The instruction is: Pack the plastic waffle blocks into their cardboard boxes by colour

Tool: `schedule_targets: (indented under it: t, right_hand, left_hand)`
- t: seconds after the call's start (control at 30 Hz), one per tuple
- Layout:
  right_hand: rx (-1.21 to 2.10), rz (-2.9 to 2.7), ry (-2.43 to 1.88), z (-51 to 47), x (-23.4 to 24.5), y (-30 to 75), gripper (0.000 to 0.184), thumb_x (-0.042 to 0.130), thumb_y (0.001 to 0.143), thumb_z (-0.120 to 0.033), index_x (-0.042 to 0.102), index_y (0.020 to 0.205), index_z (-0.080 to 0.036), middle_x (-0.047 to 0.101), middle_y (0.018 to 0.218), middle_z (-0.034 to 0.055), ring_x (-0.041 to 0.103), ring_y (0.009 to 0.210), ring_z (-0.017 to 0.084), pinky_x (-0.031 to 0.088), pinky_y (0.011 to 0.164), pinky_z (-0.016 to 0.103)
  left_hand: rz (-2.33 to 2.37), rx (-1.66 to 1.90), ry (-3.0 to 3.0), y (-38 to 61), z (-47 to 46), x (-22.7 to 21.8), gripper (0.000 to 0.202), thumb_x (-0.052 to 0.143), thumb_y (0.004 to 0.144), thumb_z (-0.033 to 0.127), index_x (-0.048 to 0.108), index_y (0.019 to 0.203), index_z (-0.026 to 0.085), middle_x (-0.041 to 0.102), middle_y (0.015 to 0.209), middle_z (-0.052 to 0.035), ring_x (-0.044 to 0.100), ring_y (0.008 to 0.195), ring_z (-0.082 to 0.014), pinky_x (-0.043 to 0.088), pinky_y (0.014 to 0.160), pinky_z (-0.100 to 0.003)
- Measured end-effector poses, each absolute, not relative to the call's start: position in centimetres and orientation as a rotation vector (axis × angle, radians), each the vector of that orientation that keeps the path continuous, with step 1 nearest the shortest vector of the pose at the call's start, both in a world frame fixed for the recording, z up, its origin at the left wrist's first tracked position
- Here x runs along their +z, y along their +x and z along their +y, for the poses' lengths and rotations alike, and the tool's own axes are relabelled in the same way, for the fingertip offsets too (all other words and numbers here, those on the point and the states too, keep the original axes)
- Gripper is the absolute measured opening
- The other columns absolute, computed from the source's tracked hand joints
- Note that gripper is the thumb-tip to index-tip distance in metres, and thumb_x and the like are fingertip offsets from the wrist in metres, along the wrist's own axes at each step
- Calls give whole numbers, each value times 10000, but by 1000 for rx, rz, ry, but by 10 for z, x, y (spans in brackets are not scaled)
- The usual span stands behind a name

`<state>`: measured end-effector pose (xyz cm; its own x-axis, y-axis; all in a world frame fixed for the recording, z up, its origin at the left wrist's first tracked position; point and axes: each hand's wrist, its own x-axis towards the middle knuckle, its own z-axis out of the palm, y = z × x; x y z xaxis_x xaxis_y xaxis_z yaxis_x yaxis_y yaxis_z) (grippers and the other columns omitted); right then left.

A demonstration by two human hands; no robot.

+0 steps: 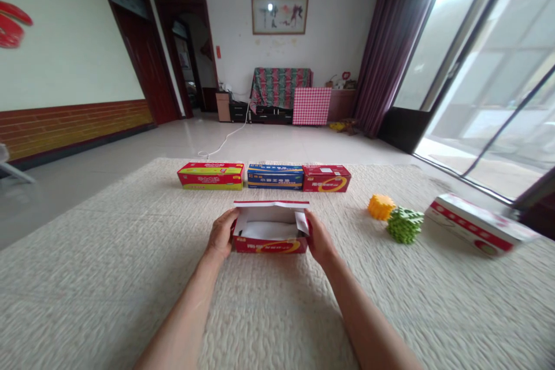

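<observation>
Between my two hands is a red cardboard box (269, 245) with its lid raised at the back and a pale inside showing. My left hand (222, 233) grips its left end, and my right hand (319, 236) grips its right end. Some fingers of both hands are hidden behind the box. Beyond it stands a row of closed boxes: a red and yellow-green box (210, 177), a blue box (274, 177) and another red box (326, 179). The blue box and the red one stand side by side.
On the right of the cream quilted cover (130, 254) lie an orange bumpy block (381, 207), a green bumpy block (405, 225) and a white and red box (480, 225). A white cord (228, 137) runs over the floor behind the cover.
</observation>
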<state>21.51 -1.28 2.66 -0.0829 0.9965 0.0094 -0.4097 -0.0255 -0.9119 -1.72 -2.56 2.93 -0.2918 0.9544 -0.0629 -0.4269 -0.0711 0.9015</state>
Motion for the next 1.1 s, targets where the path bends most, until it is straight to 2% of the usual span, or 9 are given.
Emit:
schedule_targets:
  t: [0.2,0.3,0.37,0.43,0.57,0.67,0.77,0.93,1.1]
  right_hand:
    - [1440,-775,-1002,-13,33,214,274,726,673,-440,691,780,-190,727,709,15,634,627,199,481,567,291]
    - [1370,-803,-1028,-12,32,213,258,704,674,-442,661,741,-196,691,645,-5,591,564,175,451,521,278]
    - [1331,-830,-1029,-12,31,214,239,692,677,-433,639,727,-205,663,611,-21,569,538,164,432,499,269]
    - [1320,-849,-1030,-12,31,215,229,683,681,-428,618,711,-211,642,588,-31,556,523,161,416,483,266]
    - [1291,-871,-1033,-12,31,214,255,667,696,-447,640,798,-215,672,659,-22,599,587,181,441,522,279]
    - [1170,-880,-1041,-10,31,215,358,668,703,-461,651,961,-214,709,811,5,643,726,201,482,635,301]
    - [781,-920,-1052,-10,34,222,337,636,742,-449,638,970,-202,689,905,32,629,847,206,484,778,343]
    - [361,-1071,-975,-27,52,235,197,552,852,-369,632,910,-199,640,880,30,597,841,187,461,823,356]
    - [445,-1473,-839,-64,74,211,132,489,894,-241,620,899,-223,633,818,11,604,768,163,472,738,295]
  left_hand:
    - [1172,1651,669,-10,-25,32,369,795,522,384,676,765,134,679,626,8,600,559,-135,460,535,-231]
    - [1187,1669,677,-8,-24,30,565,760,560,352,671,1076,140,710,737,-6,647,634,-153,489,583,-240]
    - [1210,1677,748,-10,-22,28,713,727,612,350,572,1284,169,721,836,-23,665,681,-156,501,606,-245]
    - [1271,1705,886,-14,-20,27,727,693,658,340,521,1347,185,714,990,-62,678,769,-165,515,640,-251]
    - [1511,1773,1352,-26,-21,32,515,619,749,306,592,1251,193,629,1255,-111,646,1035,-224,539,808,-329]
    - [1579,1720,1840,-29,-30,43,368,584,812,309,645,1158,201,633,1256,-101,600,1143,-254,508,942,-412]
    - [1588,1649,2250,-24,-41,54,257,591,826,298,689,1033,182,654,1197,-115,581,1164,-271,465,1023,-446]
    - [1731,1610,2415,-21,-43,59,354,544,857,236,621,1191,149,589,1301,-147,531,1232,-275,443,1060,-441]
    - [1967,1384,2358,-19,-38,64,331,533,850,215,659,1154,174,623,1210,-126,582,1117,-276,498,973,-413]
